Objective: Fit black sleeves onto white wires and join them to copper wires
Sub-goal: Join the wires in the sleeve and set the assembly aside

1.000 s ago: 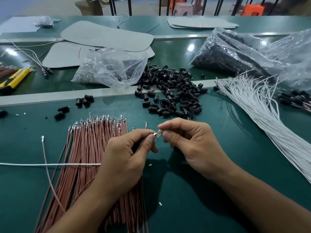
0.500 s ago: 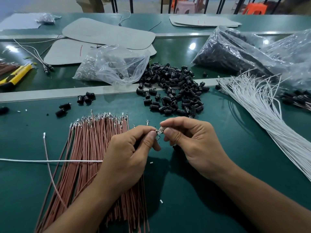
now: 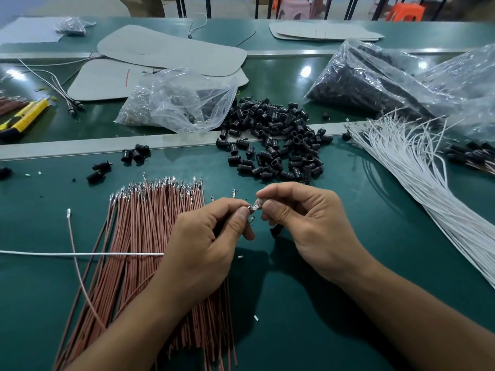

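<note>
thin white wire (image 3: 80, 254) crosses copper-coloured wire bundle (image 3: 150, 236) | pile of black plastic sleeves (image 3: 276, 140) behind | left hand (image 3: 206, 236), right hand (image 3: 302, 226): fingertips pinch 1 small shiny connector (image 3: 255, 206)

Your left hand (image 3: 206, 236) and right hand (image 3: 308, 226) meet at frame centre, backs up. Your left forearm (image 3: 128, 330) enters from 7 o'clock, your right forearm (image 3: 401, 311) from 4 o'clock. Thumbs and forefingers pinch 1 small shiny part (image 3: 255, 205) from 9 and 3 o'clock; the other fingers are curled.
</note>
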The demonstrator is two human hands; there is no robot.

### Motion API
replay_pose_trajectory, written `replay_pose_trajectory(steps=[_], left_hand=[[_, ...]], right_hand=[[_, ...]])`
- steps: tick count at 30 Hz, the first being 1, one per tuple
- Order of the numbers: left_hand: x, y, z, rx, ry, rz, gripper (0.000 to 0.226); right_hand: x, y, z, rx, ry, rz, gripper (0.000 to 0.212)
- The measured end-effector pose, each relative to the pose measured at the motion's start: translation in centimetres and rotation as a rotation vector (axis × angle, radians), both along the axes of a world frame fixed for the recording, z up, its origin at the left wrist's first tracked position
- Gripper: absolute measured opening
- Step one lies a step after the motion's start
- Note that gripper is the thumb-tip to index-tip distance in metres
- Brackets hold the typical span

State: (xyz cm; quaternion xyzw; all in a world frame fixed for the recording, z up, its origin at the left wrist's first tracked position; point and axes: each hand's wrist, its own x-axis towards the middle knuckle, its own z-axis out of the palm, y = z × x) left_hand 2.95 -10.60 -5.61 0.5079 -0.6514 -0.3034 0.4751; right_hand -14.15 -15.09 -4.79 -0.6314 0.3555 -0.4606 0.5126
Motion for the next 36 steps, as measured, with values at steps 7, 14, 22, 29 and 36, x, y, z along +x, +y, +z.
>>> replay_pose_trajectory(steps=[7, 14, 22, 29, 36], left_hand=[[0.03, 0.02, 0.08, -0.014, -0.031, 0.012, 0.02], [0.01, 0.01, -0.08, -0.037, -0.027, 0.023, 0.019], [0.1, 0.06, -0.1, -0.045, -0.025, 0.01, 0.017], [0.05, 0.11, -0.08, -0.052, -0.047, -0.013, 0.017], [0.08, 0.08, -0.14, -0.036, -0.027, -0.02, 0.02]], right_hand=[[0.08, -0.04, -0.07, 0.007, 0.006, 0.009, 0.023], [0.16, 0.0, -0.12, -0.007, 0.01, -0.001, 0.025], [0.15, 0.02, -0.21, -0.022, 0.009, 0.007, 0.028], [0.08, 0.07, -0.47, -0.081, 0.051, -0.008, 0.025], [0.15, 0.09, -0.58, -0.095, 0.025, -0.008, 0.024]])
